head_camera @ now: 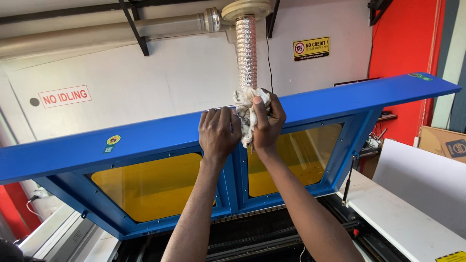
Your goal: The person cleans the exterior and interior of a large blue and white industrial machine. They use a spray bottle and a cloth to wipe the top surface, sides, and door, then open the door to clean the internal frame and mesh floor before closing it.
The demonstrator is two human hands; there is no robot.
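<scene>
At the near edge we see the dark honeycomb bed (252,233) of the cutting machine, bare, and a white sheet (407,218) lying near right, with a yellow and black striped label (454,256) at its near corner. Above the bed stands the raised blue lid (145,136) with 2 amber windows, held up by a gas strut (348,179) on the right.

Our left hand (219,132) rests flat on the lid's upper edge, fingers together and curled over it, holding nothing. Our right hand (267,123) has its fingers clamped on a crumpled whitish rag (245,114), pressed against the same edge at the lid's middle. We judge the wiping to be midway: the rag sits at the centre, and we cannot tell which parts are already clean.

On the lid, a small round yellow and green sticker (112,141) sits left, and a green oval one (420,76) far right. A brown cardboard box (444,144) with a dark blue label stands far right. On the far wall hang a white rectangular sign (65,96) with red letters, left, and a yellow and black rectangular sign (311,48), right of the silver flexible duct (246,48).
</scene>
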